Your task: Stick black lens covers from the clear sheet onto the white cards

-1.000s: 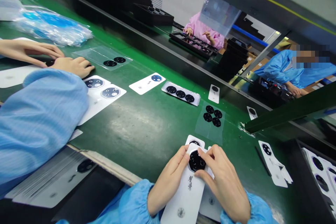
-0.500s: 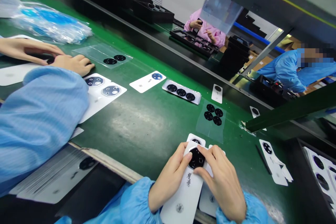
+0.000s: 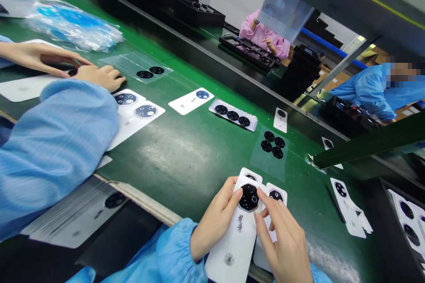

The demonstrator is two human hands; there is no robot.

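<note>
A white phone back cover (image 3: 237, 241) with a black round camera lens piece (image 3: 249, 197) lies at the near edge of the green belt (image 3: 186, 159). My left hand (image 3: 214, 223) grips the cover's left side, thumb by the lens piece. My right hand (image 3: 282, 243) hovers at the cover's right side, its fingers loosely apart, fingertips just below and beside the lens piece. Two more white covers (image 3: 277, 195) lie under and beside it.
A clear film with several black lens pieces (image 3: 272, 143) lies just beyond. Further covers (image 3: 191, 99) and a lens strip (image 3: 233, 116) sit mid-belt. A co-worker's blue sleeve (image 3: 56, 141) and hands (image 3: 99, 75) fill the left. Other people work across the belt.
My right hand has slid back off the lens piece toward me, uncovering the cover beside it. My left hand has kept its grip.
</note>
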